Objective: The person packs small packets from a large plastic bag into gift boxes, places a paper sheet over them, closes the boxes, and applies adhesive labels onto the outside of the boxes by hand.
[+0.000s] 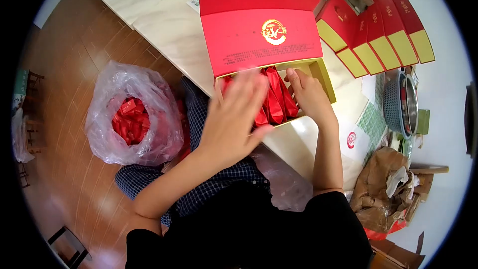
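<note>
An open red gift box point(261, 35) with a gold emblem inside its raised lid lies on the table. Red packets point(275, 97) stand side by side in its yellow-lined tray. My left hand point(231, 119) is over the tray's left part, fingers stretched out and blurred by motion, covering some packets. It appears to hold nothing. My right hand point(311, 94) reaches into the tray's right end beside the last packet. Its thumb and forefinger show apart; the other fingers are partly hidden. No held thing is visible in it.
A clear plastic bag point(134, 114) of small red packets sits at my left. Closed red-and-yellow boxes point(378, 32) stand in a row at the table's back right. A blue-grey basket with a metal bowl point(401, 102) and crumpled brown paper point(381, 189) are at the right.
</note>
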Available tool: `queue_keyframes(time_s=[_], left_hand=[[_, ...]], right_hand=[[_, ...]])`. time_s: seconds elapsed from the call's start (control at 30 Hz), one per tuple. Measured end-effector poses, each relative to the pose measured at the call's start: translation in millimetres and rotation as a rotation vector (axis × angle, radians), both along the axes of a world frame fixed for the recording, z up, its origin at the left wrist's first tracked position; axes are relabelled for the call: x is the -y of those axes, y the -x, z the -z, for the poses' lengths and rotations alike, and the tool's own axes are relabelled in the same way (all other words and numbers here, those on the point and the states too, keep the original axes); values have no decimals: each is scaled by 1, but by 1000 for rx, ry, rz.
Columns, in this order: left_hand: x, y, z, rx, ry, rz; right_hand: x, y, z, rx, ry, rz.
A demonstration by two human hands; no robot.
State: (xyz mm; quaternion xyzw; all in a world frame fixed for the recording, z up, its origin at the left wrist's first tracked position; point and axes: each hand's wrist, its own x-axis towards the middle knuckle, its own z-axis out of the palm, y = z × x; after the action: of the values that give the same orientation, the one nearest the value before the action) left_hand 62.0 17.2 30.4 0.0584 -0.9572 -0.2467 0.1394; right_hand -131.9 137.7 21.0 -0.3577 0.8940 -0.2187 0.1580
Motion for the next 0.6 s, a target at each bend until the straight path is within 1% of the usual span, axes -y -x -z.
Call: queue_keyframes(time_s=[0.07, 0.1, 0.13, 0.17, 0.2, 0.27, 0.33, 0.37, 0.4, 0.47, 0.5, 0.53, 0.57, 0.6], left_hand=[[-3, -20, 31, -233, -277, -252], [-7, -24, 44, -207, -414, -216], [-15, -22, 54, -250, -582, -149], [-22, -21, 59, -277, -593, -155], [-26, -20, 58, -310, -604, -163], [-21, -14, 65, -324, -609, -159], [-8, -2, 64, -365, -626, -131], [-6, 4, 66, -382, -561, -168], [-4, 10, 72, -389, -493, -212], [3, 18, 76, -384, -487, -226], [10, 20, 75, -365, -546, -187], [18, 19, 75, -354, -606, -139], [28, 9, 69, -302, -737, -81], [28, 3, 69, -324, -733, -121]], right_hand=[[3, -13, -6, 20, 14, -9], [6, -20, -6, 21, 21, -51], [10, -27, -6, 24, 25, -100], [15, -38, -4, -43, -19, -93], [22, -50, -11, -42, -73, -82], [27, -60, -7, -110, -9, -54], [33, -58, -4, -200, -22, -52], [37, -47, 1, -220, -95, -37], [43, -40, 3, -180, -100, -23], [53, -26, 5, -121, 10, -89], [55, -15, 12, -118, 62, -121], [60, -19, 4, -181, -91, -59], [64, -22, 0, -249, -185, -23], [64, -27, -4, -366, -281, 25]])
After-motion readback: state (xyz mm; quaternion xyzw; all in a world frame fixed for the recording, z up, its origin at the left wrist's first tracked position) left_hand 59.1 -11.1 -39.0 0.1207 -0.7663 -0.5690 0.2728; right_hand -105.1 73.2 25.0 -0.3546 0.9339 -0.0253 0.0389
